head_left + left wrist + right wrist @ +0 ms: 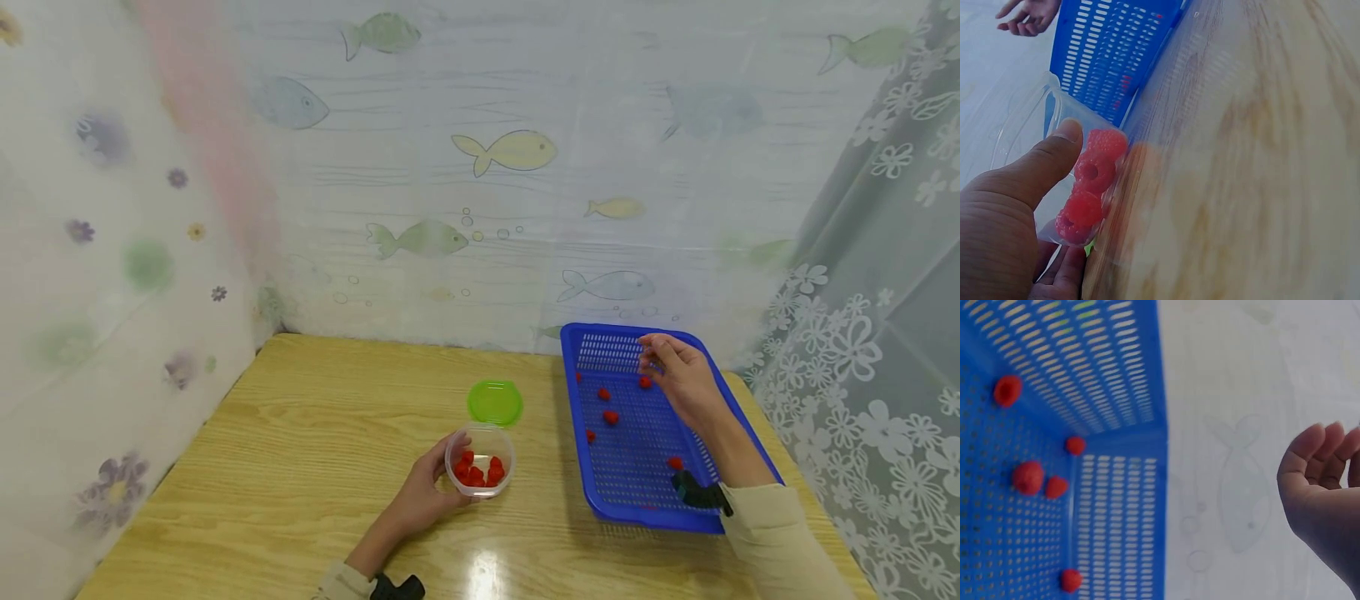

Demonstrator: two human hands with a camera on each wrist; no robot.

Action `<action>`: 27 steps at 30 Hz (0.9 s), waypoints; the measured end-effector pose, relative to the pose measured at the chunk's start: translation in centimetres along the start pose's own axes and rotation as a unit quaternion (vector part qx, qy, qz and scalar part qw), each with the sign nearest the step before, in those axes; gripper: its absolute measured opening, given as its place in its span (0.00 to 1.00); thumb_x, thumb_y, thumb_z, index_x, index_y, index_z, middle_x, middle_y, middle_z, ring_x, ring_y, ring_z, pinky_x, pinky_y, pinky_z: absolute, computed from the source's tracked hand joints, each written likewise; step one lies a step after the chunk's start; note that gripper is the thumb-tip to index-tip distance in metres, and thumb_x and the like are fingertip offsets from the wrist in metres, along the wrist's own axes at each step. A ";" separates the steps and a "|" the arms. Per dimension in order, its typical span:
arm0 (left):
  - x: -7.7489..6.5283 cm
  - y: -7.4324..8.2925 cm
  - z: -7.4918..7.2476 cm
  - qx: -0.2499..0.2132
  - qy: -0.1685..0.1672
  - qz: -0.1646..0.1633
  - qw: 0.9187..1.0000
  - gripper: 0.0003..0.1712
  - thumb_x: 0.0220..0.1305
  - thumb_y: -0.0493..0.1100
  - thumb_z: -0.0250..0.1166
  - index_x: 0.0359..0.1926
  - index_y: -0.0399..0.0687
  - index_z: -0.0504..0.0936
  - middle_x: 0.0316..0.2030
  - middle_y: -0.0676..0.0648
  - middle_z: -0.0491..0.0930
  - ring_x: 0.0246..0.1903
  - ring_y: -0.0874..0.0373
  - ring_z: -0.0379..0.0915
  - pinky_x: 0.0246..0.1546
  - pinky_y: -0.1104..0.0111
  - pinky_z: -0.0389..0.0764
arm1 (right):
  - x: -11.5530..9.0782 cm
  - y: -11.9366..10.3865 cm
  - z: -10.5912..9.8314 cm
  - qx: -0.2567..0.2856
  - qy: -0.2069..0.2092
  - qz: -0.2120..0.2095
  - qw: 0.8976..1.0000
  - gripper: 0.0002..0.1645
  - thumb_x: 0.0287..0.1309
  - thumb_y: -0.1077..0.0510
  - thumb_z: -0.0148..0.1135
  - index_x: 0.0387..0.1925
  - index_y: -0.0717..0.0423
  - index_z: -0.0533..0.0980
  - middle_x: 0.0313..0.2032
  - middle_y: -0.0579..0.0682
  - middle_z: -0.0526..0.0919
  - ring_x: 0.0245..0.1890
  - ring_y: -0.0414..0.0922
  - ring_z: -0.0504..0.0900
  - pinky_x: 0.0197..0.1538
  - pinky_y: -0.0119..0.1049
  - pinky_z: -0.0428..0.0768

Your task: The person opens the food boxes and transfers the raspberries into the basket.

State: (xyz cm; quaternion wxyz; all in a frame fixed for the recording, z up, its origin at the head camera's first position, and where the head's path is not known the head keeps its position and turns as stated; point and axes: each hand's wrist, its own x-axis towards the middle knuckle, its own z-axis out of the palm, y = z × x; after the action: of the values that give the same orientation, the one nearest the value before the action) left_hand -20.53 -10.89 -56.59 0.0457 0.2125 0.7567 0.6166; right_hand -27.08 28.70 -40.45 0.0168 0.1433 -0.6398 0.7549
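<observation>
My left hand holds a clear plastic container at the table, the thumb along its near side in the left wrist view. Several red raspberries lie in the bottom of that container. Over the far right part of a blue perforated basket hovers my right hand, its fingers loosely bent and nothing visible in them. Loose raspberries lie scattered on the basket's floor, one of them just below the right fingertips in the head view.
A green lid lies on the wooden table just beyond the container. Behind the table hangs a fish-patterned curtain. A floral sheer curtain borders the right side.
</observation>
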 end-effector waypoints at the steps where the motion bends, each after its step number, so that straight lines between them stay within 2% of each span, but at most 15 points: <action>1: 0.0 0.0 0.0 -0.001 0.000 -0.002 1.000 0.52 0.52 0.34 0.77 0.76 0.43 0.62 0.69 0.40 0.71 0.67 0.46 0.70 0.67 0.73 0.69 | -0.2 -0.2 0.2 0.000 -0.007 -0.003 1.000 0.17 0.78 0.52 0.48 0.44 0.48 0.84 0.36 0.42 0.81 0.37 0.38 0.79 0.44 0.28 0.82; 5: 0.0 0.0 0.0 -0.002 0.000 -0.007 1.000 0.52 0.52 0.34 0.78 0.76 0.44 0.62 0.69 0.40 0.71 0.67 0.45 0.70 0.67 0.73 0.69 | -1.1 -1.3 1.4 0.006 -0.025 -0.038 0.999 0.23 0.80 0.49 0.42 0.46 0.52 0.83 0.37 0.44 0.80 0.37 0.40 0.78 0.45 0.30 0.81; 8: 0.0 -0.1 0.1 -0.004 -0.001 -0.009 1.000 0.53 0.52 0.35 0.78 0.76 0.46 0.62 0.69 0.40 0.71 0.67 0.45 0.70 0.67 0.73 0.68 | -1.9 -2.1 2.9 0.035 -0.035 -0.096 0.994 0.25 0.81 0.53 0.38 0.47 0.55 0.83 0.36 0.46 0.80 0.38 0.41 0.78 0.45 0.30 0.81; 13: 0.0 0.0 0.1 -0.005 -0.001 -0.011 1.000 0.53 0.52 0.35 0.78 0.77 0.47 0.62 0.69 0.40 0.71 0.67 0.45 0.70 0.68 0.73 0.68 | -3.5 -3.9 6.2 0.055 -0.073 -0.199 0.976 0.25 0.82 0.59 0.34 0.47 0.59 0.81 0.36 0.48 0.80 0.38 0.42 0.80 0.45 0.31 0.80; 18: -0.1 0.0 0.1 -0.002 0.000 -0.009 1.000 0.54 0.52 0.35 0.79 0.77 0.46 0.61 0.69 0.39 0.71 0.67 0.46 0.70 0.68 0.73 0.68 | -5.1 -4.7 9.2 0.039 -0.123 -0.262 0.956 0.23 0.81 0.61 0.37 0.49 0.63 0.80 0.39 0.48 0.83 0.40 0.44 0.80 0.49 0.33 0.79; 21: 0.0 0.0 0.0 -0.003 -0.002 -0.003 1.000 0.53 0.52 0.35 0.78 0.77 0.44 0.61 0.69 0.39 0.71 0.68 0.45 0.69 0.68 0.73 0.68 | -5.9 -4.4 10.8 -0.001 -0.139 -0.270 0.953 0.23 0.81 0.61 0.37 0.50 0.59 0.81 0.40 0.46 0.83 0.40 0.43 0.79 0.45 0.32 0.78; 23: 0.0 0.0 0.0 -0.003 -0.002 0.000 1.000 0.53 0.52 0.35 0.78 0.76 0.43 0.61 0.69 0.39 0.71 0.68 0.44 0.69 0.68 0.74 0.68 | -6.3 -4.0 11.7 -0.048 -0.137 -0.260 0.955 0.23 0.81 0.61 0.37 0.51 0.53 0.82 0.41 0.42 0.83 0.39 0.42 0.78 0.43 0.31 0.78; 27: 0.0 -0.1 0.1 -0.006 -0.001 0.007 1.000 0.53 0.52 0.36 0.79 0.76 0.41 0.61 0.69 0.38 0.70 0.68 0.43 0.68 0.68 0.74 0.68 | -7.0 -2.8 13.2 -0.123 -0.130 -0.238 0.955 0.24 0.79 0.65 0.37 0.51 0.49 0.81 0.42 0.40 0.82 0.40 0.42 0.78 0.43 0.31 0.79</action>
State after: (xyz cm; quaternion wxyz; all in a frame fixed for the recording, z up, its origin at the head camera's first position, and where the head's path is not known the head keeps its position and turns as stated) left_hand -20.52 -10.85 -56.73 0.0431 0.2184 0.7513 0.6213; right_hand -17.20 17.49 -37.60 0.1294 0.3852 -0.6716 0.6196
